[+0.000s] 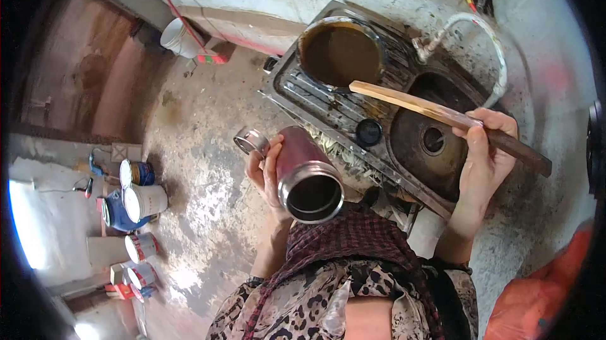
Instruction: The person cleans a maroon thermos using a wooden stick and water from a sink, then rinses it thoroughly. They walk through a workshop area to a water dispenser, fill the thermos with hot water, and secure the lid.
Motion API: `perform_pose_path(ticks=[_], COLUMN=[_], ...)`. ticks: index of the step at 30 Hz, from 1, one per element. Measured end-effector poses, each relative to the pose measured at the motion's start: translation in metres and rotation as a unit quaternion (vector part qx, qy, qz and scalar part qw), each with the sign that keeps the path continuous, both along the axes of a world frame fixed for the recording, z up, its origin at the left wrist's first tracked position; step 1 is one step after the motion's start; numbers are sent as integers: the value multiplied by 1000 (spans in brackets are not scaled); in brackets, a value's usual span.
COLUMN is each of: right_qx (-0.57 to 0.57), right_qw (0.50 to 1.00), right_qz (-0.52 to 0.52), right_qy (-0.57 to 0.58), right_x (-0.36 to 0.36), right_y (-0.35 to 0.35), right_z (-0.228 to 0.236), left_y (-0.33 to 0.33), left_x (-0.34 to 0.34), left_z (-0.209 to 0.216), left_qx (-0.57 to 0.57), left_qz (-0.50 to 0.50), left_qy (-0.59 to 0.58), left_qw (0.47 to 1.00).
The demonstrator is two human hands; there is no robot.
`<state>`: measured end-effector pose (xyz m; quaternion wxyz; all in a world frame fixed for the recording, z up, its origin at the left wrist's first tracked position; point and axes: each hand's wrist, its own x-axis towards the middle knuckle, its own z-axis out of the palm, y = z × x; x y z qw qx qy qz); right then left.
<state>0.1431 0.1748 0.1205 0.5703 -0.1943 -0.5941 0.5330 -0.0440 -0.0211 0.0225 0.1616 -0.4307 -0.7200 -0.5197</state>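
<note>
An uncapped maroon flask (pixel 302 144), held near the centre of the view, tips its mouth toward 6 o'clock; anything inside, too dark to tell, could spill onto the checked cloth (pixel 353 236) if the wrist rolls further. At 1 o'clock, a careless dip of the wooden stick (pixel 416 103) could strike the rim of a basin (pixel 341 22) of murky brown liquid and splash it; whether they touch cannot be told. The left hand (pixel 270 176), half curled, grips the flask's side, a silver cap-like piece (pixel 254 140) at its fingers. At 3 o'clock, the right hand (pixel 485 157) clamps thumb and fingers around the stick, beside the sink bowl (pixel 413 150).
</note>
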Motion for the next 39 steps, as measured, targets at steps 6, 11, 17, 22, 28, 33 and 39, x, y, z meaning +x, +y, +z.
perform_pose_path(ticks=[6,11,17,22,28,33,39], right_qx=[42,28,52,-13,126,318,382], right_qw=[995,993,991,994,981,753,555], right_qz=[-28,-29,-29,3,-37,-71,77], right_qy=[-82,-110,-123,-109,-142,-572,-735], right_x=[-16,-30,-49,-59,-52,-78,-144], right_y=[8,6,8,5,15,29,88], right_z=[-16,-43,-75,-89,-56,-12,-86], left_y=[-4,-4,-6,-8,-9,-21,-20], left_x=[-1,-7,-12,-14,-16,-21,-17], left_z=[-10,-13,-18,-22,-13,-16,-11], left_qx=[31,33,40,58,33,-99,66], left_qz=[40,42,38,22,32,93,68], left_qy=[-9,-12,-29,-52,-33,10,-55], left_qw=[999,998,998,997,998,991,994])
